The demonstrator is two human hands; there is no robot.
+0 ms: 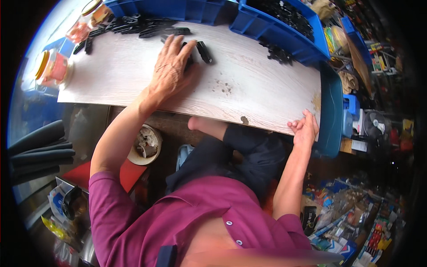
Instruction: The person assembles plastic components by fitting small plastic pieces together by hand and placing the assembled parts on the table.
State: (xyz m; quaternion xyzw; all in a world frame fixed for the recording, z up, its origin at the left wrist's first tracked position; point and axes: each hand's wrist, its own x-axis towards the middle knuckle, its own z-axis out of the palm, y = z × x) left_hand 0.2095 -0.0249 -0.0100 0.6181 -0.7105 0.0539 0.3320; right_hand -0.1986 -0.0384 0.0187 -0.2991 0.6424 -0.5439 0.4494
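Note:
My left hand reaches over the far left part of the pale wood-grain table. Its fingers are stretched out and apart, touching or just above small black plastic pieces partly hidden beneath them. One black plastic piece lies just right of its fingertips. Beyond the hand spreads a pile of long black plastic pieces along the far left edge. My right hand rests at the table's near right corner, fingers loosely bent and apart, with nothing visible in it.
A blue bin of small black parts stands at the far right, with a few spilled parts before it. Another blue bin is beside it. Lidded jars stand at the left. A bucket sits below the table.

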